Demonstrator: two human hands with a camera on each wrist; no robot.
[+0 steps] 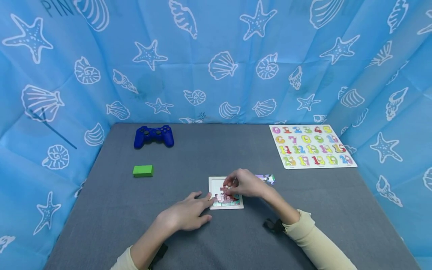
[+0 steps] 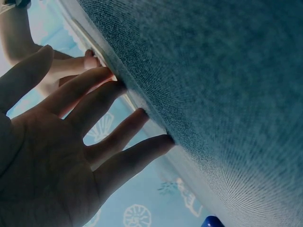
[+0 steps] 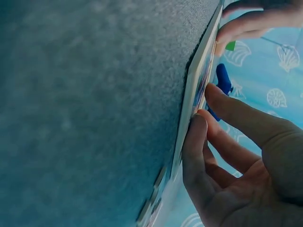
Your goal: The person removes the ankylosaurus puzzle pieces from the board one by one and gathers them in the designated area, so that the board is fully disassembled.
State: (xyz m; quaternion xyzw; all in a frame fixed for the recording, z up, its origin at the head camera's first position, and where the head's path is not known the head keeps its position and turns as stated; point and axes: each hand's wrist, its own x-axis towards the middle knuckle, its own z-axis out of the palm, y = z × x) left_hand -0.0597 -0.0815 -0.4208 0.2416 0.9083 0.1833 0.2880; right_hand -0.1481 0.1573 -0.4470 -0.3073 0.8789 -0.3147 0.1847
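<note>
A small square jigsaw puzzle with a pale frame (image 1: 210, 183) lies on the grey table, its lower part filled with reddish and green pieces (image 1: 227, 203). My right hand (image 1: 246, 183) reaches over it from the right. Thumb and fingers pinch a reddish puzzle piece (image 1: 223, 190) close over the board, mostly covered by the fingers. At the frame's left edge, my left hand (image 1: 187, 213) rests with spread fingers, the fingertips touching the rim. Beyond the right hand lie loose puzzle pieces (image 1: 270, 179), partly hidden by it.
A blue game controller (image 1: 153, 135) lies at the back left, with a green block (image 1: 143, 171) nearer on the same side. At the back right is a white number board (image 1: 308, 146). A blue seashell-print curtain (image 1: 216, 86) hangs behind and beside the table.
</note>
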